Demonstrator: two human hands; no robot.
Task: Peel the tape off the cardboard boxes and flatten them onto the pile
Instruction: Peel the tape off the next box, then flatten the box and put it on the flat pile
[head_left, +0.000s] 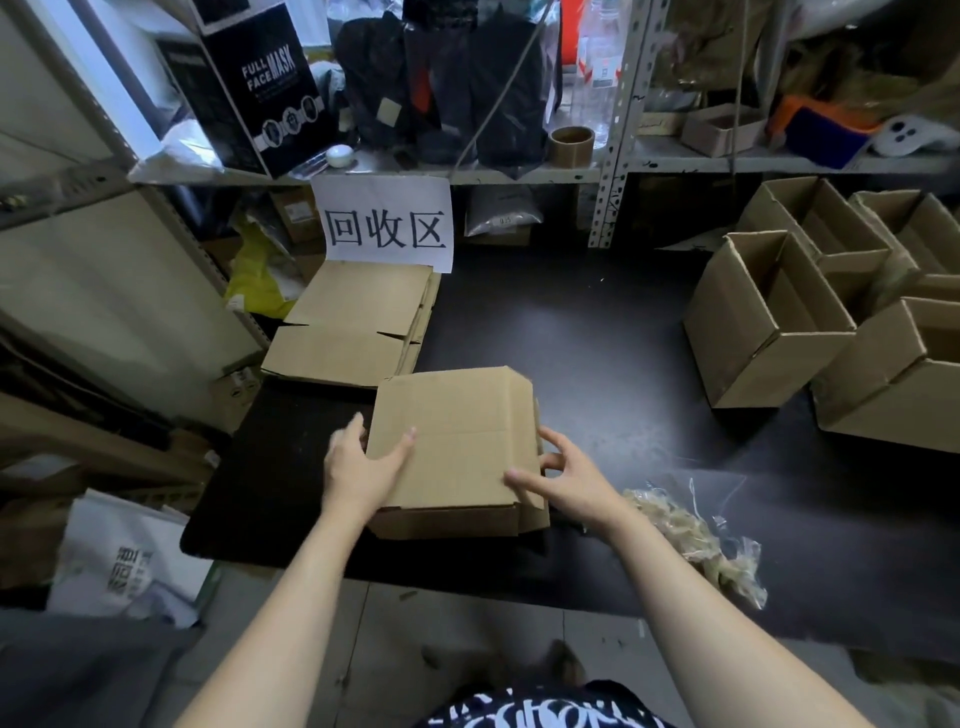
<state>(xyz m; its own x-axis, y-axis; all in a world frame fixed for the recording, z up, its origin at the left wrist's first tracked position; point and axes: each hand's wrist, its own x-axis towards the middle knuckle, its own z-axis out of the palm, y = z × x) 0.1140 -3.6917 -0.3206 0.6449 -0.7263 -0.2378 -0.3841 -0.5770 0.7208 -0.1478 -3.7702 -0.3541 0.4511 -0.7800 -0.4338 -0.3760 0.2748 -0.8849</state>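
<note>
A flattened brown cardboard box (457, 441) lies on the black mat in front of me, one end flap folded down at its near edge. My left hand (358, 462) grips the box's left edge, thumb on top and fingers behind the edge. My right hand (561, 478) holds the box's right edge, thumb laid on top and fingers curled at the side. The pile of flattened boxes (353, 322) lies just beyond, to the left, under a white paper sign. A heap of crumpled peeled tape (691, 535) sits on the mat to the right of my right arm.
Several open upright cardboard boxes (769, 322) stand at the right on the black mat (571, 332). Metal shelving (613, 166) with bags, a tape roll and a black carton runs across the back. A white bag (119, 561) sits on the floor at the left.
</note>
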